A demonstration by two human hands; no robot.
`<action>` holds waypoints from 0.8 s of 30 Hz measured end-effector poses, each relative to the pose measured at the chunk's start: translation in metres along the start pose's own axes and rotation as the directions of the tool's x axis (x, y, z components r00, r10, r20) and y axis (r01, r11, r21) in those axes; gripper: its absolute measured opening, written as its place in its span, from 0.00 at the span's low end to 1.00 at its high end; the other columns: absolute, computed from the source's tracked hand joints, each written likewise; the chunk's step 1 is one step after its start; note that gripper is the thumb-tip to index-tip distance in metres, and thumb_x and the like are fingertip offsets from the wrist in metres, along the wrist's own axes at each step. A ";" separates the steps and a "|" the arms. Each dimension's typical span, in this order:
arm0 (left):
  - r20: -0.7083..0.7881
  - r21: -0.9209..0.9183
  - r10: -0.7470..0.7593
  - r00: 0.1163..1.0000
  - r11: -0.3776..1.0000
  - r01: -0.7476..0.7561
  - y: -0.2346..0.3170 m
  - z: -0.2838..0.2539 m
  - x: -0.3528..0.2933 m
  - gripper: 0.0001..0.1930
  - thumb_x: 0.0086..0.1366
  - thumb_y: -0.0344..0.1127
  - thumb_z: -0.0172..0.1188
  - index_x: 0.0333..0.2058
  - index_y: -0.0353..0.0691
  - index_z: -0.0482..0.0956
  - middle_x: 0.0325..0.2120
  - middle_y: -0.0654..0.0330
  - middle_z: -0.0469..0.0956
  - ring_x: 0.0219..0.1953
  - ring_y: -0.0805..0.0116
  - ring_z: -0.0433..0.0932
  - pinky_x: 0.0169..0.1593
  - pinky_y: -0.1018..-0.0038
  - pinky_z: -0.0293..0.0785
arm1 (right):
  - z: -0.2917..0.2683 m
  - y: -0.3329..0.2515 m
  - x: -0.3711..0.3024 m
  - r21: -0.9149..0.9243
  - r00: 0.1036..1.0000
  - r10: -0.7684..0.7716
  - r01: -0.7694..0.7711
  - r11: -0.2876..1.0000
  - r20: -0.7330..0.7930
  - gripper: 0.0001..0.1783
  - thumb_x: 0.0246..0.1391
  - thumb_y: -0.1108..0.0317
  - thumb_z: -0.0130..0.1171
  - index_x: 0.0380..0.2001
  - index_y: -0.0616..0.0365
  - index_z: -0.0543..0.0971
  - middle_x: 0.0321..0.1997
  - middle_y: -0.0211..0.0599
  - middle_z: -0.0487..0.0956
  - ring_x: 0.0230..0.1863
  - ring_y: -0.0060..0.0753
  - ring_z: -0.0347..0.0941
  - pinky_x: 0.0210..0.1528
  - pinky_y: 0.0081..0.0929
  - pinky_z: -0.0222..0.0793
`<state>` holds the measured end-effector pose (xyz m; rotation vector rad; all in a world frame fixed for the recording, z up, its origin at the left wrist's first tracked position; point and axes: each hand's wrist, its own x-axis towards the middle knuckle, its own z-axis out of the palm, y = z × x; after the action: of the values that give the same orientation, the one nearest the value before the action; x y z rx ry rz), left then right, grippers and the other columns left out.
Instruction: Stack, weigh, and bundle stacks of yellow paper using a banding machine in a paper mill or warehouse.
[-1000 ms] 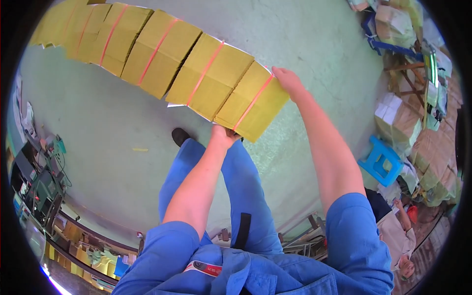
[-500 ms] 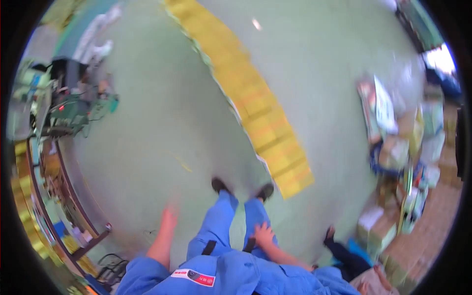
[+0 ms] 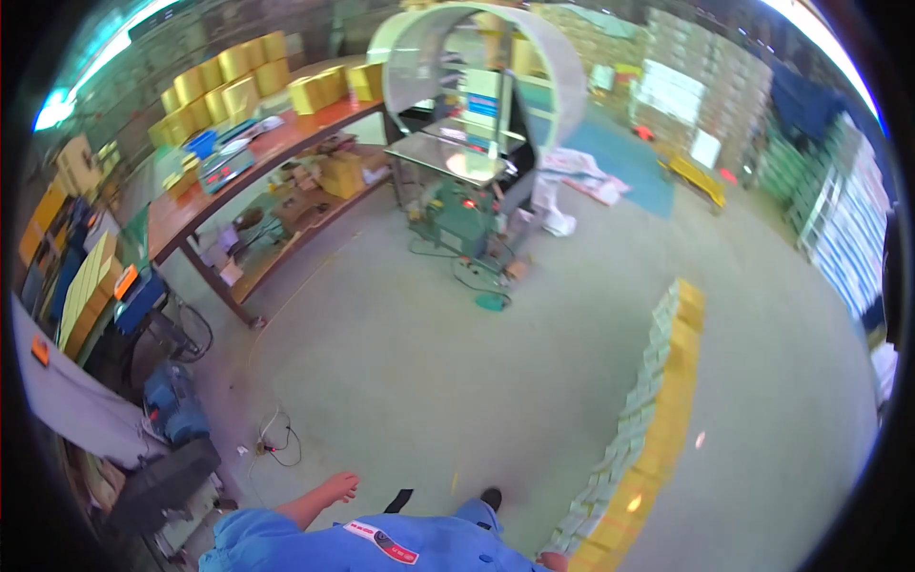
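head view: the person's left hand [image 3: 340,488] hangs over the floor [image 3: 410,381], its fingers loosely bent and apart from one another, near a thin cable [image 3: 291,448] lying on the ground. the right hand [image 3: 551,561] is only just visible at the lower edge, beside the near end of a long row of yellow-topped stacks [image 3: 670,415]; whether it is wide, narrow or gripping something, one cannot tell, nor whether it touches them. the row lies on the floor to the person's right, running away from the lower edge, its pale side facing left. one dark shoe [image 3: 492,498] shows between the hands. farther off, a machine with a large pale ring [image 3: 569,86] stands beside a reddish-brown table [image 3: 170,227] bearing yellow blocks [image 3: 240,97]. a yellow cart [image 3: 696,181] stands beyond.
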<state>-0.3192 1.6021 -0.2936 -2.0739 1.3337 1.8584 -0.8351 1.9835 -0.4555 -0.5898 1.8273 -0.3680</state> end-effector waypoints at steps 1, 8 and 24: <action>-0.064 -0.044 -0.028 0.998 0.999 0.025 -0.002 -0.012 0.001 0.20 0.63 0.48 0.52 0.46 0.39 0.73 0.39 0.53 0.75 0.35 0.61 0.79 0.33 0.66 0.77 | -0.024 -0.042 0.015 -0.014 1.000 -0.020 0.020 1.000 0.004 0.34 0.47 0.63 0.62 0.59 0.55 0.67 0.55 0.50 0.72 0.57 0.50 0.67 0.57 0.42 0.65; -0.041 0.584 0.143 0.989 0.806 -0.092 -0.070 -0.076 0.020 0.16 0.65 0.44 0.50 0.44 0.37 0.73 0.36 0.49 0.76 0.33 0.59 0.80 0.33 0.62 0.78 | -0.114 -0.291 0.148 -0.073 0.983 -0.098 0.110 0.991 0.154 0.23 0.52 0.62 0.56 0.51 0.58 0.72 0.49 0.52 0.75 0.48 0.50 0.73 0.47 0.43 0.71; -0.530 -0.342 0.081 0.844 0.891 -0.300 0.037 -0.177 0.161 0.15 0.63 0.47 0.52 0.26 0.41 0.75 0.19 0.58 0.73 0.23 0.65 0.74 0.25 0.65 0.70 | -0.089 -0.759 0.492 -0.377 0.969 -0.120 0.195 0.906 0.214 0.13 0.56 0.67 0.48 0.38 0.65 0.75 0.29 0.45 0.78 0.24 0.37 0.78 0.22 0.30 0.74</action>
<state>-0.2186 1.3919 -0.3610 -2.9108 1.3755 1.8816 -0.8803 1.0763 -0.4184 -1.0243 1.6832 -0.0408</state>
